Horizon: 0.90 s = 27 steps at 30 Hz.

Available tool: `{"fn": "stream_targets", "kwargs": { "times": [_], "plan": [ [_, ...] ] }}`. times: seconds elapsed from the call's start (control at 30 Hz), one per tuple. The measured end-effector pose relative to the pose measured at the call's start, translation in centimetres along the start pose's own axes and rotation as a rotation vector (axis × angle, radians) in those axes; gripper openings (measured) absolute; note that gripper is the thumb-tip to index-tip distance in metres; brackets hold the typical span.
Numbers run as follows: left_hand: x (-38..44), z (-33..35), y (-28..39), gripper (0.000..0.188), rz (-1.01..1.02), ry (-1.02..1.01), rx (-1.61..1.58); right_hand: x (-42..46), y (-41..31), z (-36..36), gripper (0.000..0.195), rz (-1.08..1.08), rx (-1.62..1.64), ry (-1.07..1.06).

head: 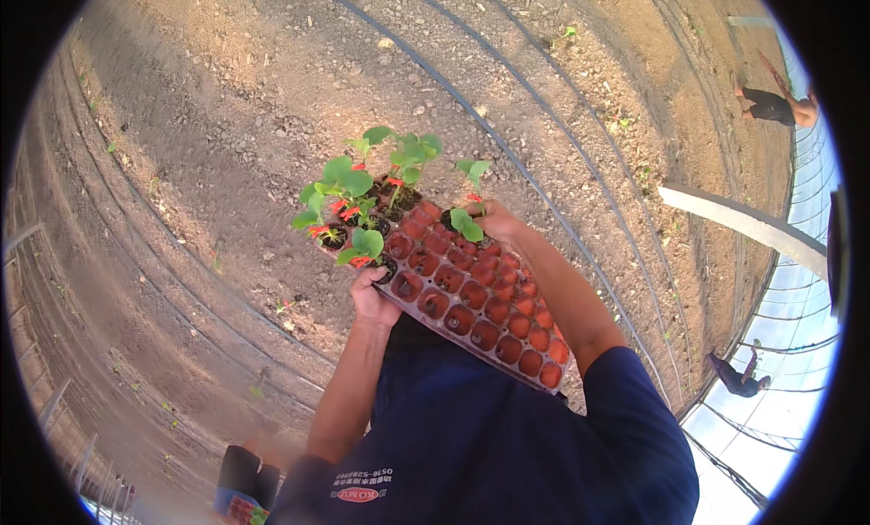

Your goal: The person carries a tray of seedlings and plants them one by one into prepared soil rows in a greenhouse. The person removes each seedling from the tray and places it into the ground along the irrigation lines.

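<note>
A red plastic seedling tray [469,287] is held slantwise in front of my dark shirt. Many of its cells hold no plant, while several green seedlings [346,178] with red clips on their stems stand at its far left end. My left hand [374,301] grips the near left edge, its thumb on top beside a clipped seedling [365,246]. At the tray's far edge, my right hand [497,222] holds a seedling [469,219] with a red clip and dark root plug. Whether that plug still sits in a cell cannot be told.
Dark drip hoses [476,114] run across the dry, stony soil [258,117]. Small plants [622,123] stand in rows. A pale post [741,219] rises at the right. People [771,107] are at the far right, and another person [248,477] with a tray is at the lower left.
</note>
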<state>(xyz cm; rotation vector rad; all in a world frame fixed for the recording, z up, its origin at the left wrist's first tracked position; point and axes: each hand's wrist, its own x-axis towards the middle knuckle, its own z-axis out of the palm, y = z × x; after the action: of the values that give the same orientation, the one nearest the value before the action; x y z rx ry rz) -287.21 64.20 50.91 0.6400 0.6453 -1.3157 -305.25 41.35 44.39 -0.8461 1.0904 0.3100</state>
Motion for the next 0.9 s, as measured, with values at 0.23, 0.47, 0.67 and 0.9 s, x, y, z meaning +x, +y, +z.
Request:
{"fn": "stream_targets", "kwargs": {
  "times": [0.23,0.47,0.67,0.9],
  "plan": [
    [0.0,0.5,0.4,0.065,0.045,0.020,0.003,0.7,-0.2,0.9,0.057,-0.132,-0.325,-0.216],
    [0.3,-0.4,0.7,0.065,0.020,0.070,-0.005,1.7,-0.5,1.7,0.026,-0.186,-0.180,0.100],
    [0.2,-1.3,1.6,0.064,0.043,0.117,-0.036,2.6,-2.2,-1.7,0.005,-0.199,0.326,0.407],
    [-0.3,-1.0,3.6,0.065,0.124,0.108,-0.033,4.5,-3.8,-6.0,0.002,-0.068,0.541,0.529]
  ]
}}
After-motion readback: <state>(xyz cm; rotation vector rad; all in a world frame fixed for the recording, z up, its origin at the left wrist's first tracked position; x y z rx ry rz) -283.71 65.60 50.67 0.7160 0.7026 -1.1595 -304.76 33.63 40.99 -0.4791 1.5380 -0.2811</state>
